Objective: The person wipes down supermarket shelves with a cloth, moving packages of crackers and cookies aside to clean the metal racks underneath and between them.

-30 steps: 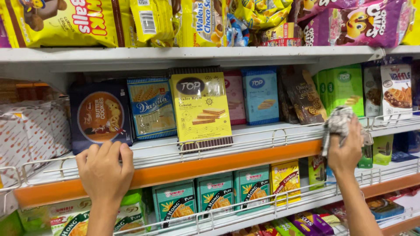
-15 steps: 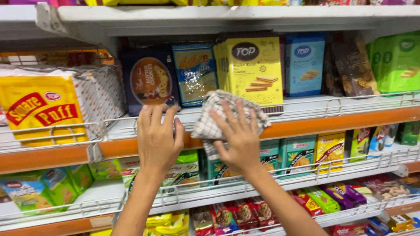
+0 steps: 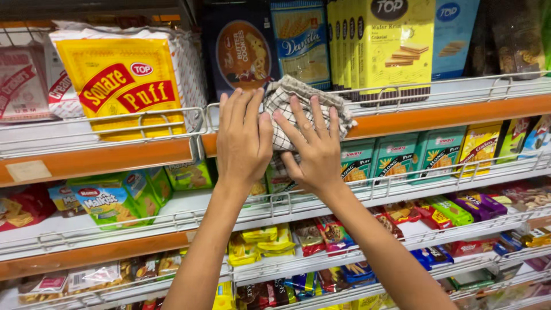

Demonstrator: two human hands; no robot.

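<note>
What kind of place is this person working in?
Most likely a grocery shop's snack aisle. Tiered orange-edged shelves with wire rails hold rows of packaged biscuits and wafers, such as yellow wafer boxes. Both hands press a checked cloth against the shelf front.

Bright, even shop light over stocked shelves, seen sharp from a head camera

Light falls from above and in front, leaving the yellow cracker bag (image 3: 123,86) and yellow wafer box (image 3: 396,49) vivid, with soft glare on the glossy packets of the lowest shelf (image 3: 367,275); the recess behind the dark blue biscuit box (image 3: 244,51) is shadowed; the left hand (image 3: 244,138) and right hand (image 3: 313,149) are crisp, and the shelf rails bow slightly toward the frame edges
</note>
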